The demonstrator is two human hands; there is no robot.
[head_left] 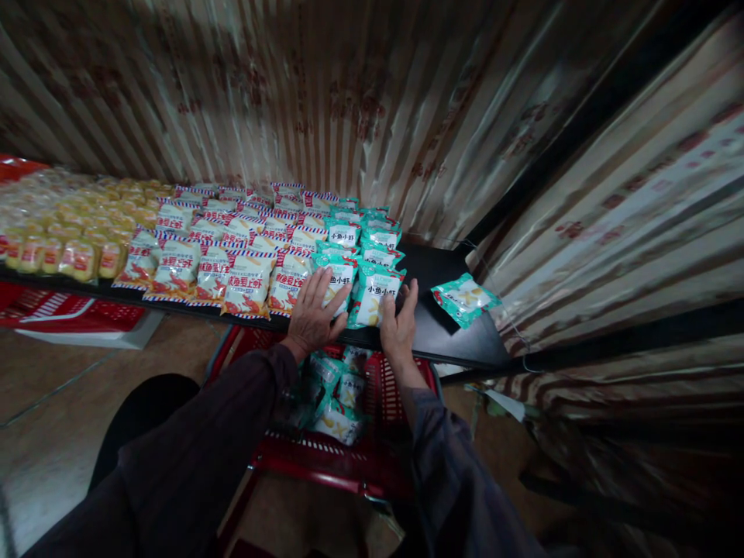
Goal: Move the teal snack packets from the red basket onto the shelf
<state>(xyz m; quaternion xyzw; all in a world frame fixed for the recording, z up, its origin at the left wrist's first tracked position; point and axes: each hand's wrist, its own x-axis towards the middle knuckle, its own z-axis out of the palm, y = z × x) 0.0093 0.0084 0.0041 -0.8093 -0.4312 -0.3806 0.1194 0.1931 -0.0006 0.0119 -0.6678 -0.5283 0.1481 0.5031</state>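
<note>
Two columns of teal and white snack bags (381, 252) stand at the front of a black shelf (445, 333). My left hand (317, 316) lies with spread fingers against the front bag of the left column. Along the right side of the other column's front snack bag (370, 298), my right hand (400, 319) is held open, its fingers pointing up and touching or very near the bag. One teal snack bag (466, 299) lies tilted on its own at the shelf's right end. Below my wrists, a red basket (334, 465) holds several more teal bags (337, 422).
Rows of white and red snack bags (249, 280) fill the shelf to the left. Farther left are yellow wrapped cakes (78, 258). A patterned curtain (261, 93) hangs behind, and a dark post (511, 201) rises at the right. Another red basket (75, 310) sits under the shelf.
</note>
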